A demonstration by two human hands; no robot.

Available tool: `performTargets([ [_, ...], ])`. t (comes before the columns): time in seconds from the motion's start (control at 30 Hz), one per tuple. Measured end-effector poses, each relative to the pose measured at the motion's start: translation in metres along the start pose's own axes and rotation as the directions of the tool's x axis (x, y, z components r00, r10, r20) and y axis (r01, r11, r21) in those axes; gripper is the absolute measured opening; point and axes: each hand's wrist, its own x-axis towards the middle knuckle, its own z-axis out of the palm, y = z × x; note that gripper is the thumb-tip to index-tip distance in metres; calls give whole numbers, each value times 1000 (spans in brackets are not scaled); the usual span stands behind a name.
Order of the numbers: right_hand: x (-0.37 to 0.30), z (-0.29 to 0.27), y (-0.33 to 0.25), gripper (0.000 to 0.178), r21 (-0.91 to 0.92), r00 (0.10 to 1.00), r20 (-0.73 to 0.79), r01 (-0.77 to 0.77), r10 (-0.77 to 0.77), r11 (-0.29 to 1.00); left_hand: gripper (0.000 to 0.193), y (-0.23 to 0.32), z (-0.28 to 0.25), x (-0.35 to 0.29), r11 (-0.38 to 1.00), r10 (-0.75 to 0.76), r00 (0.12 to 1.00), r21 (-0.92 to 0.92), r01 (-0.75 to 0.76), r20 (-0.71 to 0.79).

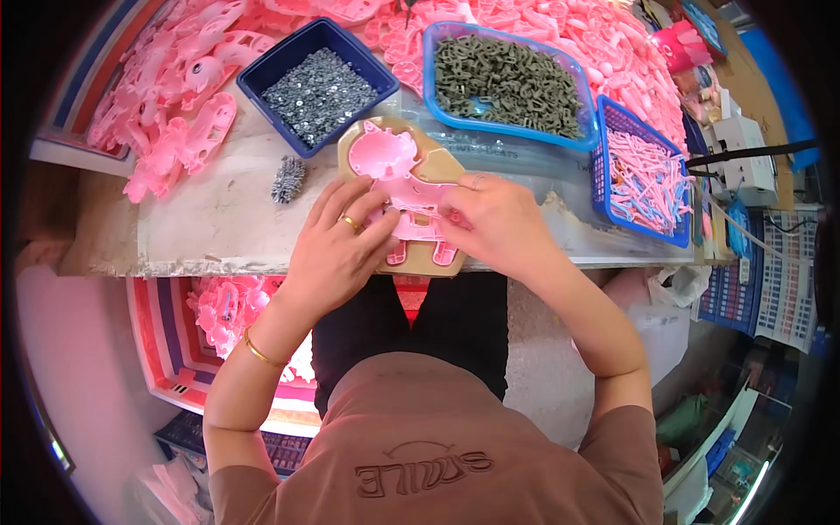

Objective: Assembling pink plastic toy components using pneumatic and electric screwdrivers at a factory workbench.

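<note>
Left of tan fixture (444, 164) on bench (210, 229): loose pink plastic shells (179, 144), screw clump (288, 179), navy screw bin (269, 118) up-left. Left hand (341, 232) fingers spread over fixture's left side. Pink animal-shaped shell (381, 153) sits in fixture. Right hand (503, 223) fingertips bunched at fixture's right; can't tell on what. Blue tub (525, 136), olive parts (507, 83), up-right of fixture; blue basket (600, 162) farther right.

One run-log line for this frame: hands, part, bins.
left hand: at pink part | right hand: at pink part | pink part: on tan base | beyond: dark blue bin, light blue bin | right: blue basket
</note>
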Motion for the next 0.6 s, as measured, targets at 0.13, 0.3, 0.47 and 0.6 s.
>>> performTargets([
  [0.13, -1, 4, 1, 14, -14, 990, -136, 28, -30, 1000, 31, 0, 3, 1, 1000, -1, 1000, -5, 1, -2],
  [0.3, 0, 3, 7, 13, 21, 995, -92, -24, 25, 1000, 31, 0, 5, 3, 1000, -13, 1000, -9, 13, 1],
  [0.47, 3, 0, 6, 14, 13, 994, 50, -96, 95, 995, 31, 0, 3, 2, 1000, -24, 1000, -6, 24, 0],
  [0.6, 18, -12, -7, 12, 77, 999, 17, -40, 39, 996, 30, 2, 0, 4, 999, -12, 1000, -38, 11, -11],
])
